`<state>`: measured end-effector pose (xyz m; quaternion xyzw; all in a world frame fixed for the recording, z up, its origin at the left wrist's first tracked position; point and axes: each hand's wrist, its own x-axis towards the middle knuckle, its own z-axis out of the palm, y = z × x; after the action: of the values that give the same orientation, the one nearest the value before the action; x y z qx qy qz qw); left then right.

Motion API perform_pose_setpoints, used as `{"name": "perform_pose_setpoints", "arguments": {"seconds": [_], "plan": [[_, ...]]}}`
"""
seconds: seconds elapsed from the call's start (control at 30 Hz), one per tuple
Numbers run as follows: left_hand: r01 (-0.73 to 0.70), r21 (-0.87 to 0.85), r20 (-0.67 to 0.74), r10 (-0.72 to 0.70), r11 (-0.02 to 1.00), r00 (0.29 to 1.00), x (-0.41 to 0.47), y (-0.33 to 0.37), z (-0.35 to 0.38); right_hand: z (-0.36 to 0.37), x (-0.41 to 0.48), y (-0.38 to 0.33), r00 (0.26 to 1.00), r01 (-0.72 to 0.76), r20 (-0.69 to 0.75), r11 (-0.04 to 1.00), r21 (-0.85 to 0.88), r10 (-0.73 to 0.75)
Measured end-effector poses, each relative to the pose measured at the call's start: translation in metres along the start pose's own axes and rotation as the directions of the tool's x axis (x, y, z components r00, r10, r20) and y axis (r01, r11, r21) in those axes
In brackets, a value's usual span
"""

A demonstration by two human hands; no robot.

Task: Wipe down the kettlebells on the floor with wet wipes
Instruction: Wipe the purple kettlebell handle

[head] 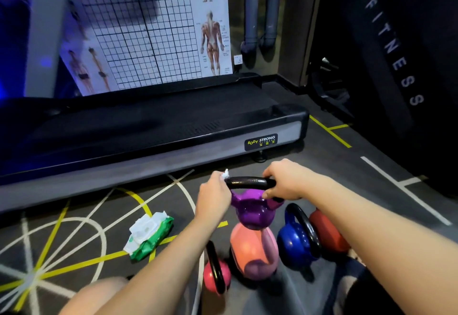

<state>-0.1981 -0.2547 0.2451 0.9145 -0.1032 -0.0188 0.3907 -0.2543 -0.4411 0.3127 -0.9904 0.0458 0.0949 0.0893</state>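
On the floor [347, 166] nearest me I see a red kettlebell [216, 273], pink kettlebell [252, 250], blue kettlebell [295, 243] and orange kettlebell [327, 233], close together. Just past them is the purple kettlebell [250, 210]. My right hand [285, 181] is curled round its black handle [250, 182]; my left hand [214, 195] pinches a wet wipe [225, 174] against the handle's left end. The wipes pack [148, 235] lies to the left, the treadmill [148, 136] beyond.

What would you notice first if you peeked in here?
The purple kettlebell in the middle, its black handle held by both hands: the left hand holds a white wet wipe on one end, the right hand grips the other. Nearer sit a blue kettlebell and a pink kettlebell, with a green pack of wet wipes on the floor to the left.
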Motion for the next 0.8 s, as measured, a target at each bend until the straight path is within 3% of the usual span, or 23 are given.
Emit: {"name": "perform_pose_setpoints", "arguments": {"seconds": [0.1,0.2,0.3,0.37,0.43,0.57,0.7,0.8], "plan": [[-0.157,-0.014,-0.039,0.156,0.988,0.987,-0.016,0.006,0.004,0.0,0.001,0.0,1.0,0.001,0.003,1.0,-0.004,-0.001],[-0.397,0.067,0.029,0.396,0.915,0.918,-0.026,0.015,0.004,-0.001,0.002,0.003,1.0,-0.006,0.014,1.0,-0.004,0.006],[-0.448,0.112,0.013,0.45,0.887,0.893,-0.024,0.014,0.001,-0.002,0.002,0.005,1.0,-0.004,0.012,1.0,0.005,0.004],[-0.336,0.078,-0.031,0.339,0.939,0.94,-0.017,0.008,0.001,-0.002,0.001,0.004,1.0,-0.009,0.009,1.0,0.008,0.009],[-0.136,0.063,-0.013,0.137,0.989,0.99,-0.009,0.002,0.002,-0.001,0.0,0.002,1.0,-0.014,0.011,1.0,0.004,0.014],[0.152,-0.08,0.075,-0.146,0.985,0.986,-0.009,-0.009,0.01,-0.001,0.001,0.002,1.0,-0.027,0.012,1.0,0.011,0.026],[0.289,-0.379,0.137,-0.256,0.879,0.957,0.002,-0.022,0.028,-0.002,-0.001,0.006,0.999,-0.037,0.024,0.999,0.012,0.036],[0.195,-0.425,0.034,-0.2,0.884,0.979,-0.003,-0.003,0.025,-0.001,-0.003,0.01,0.999,-0.044,0.019,0.999,0.03,0.043]]}}
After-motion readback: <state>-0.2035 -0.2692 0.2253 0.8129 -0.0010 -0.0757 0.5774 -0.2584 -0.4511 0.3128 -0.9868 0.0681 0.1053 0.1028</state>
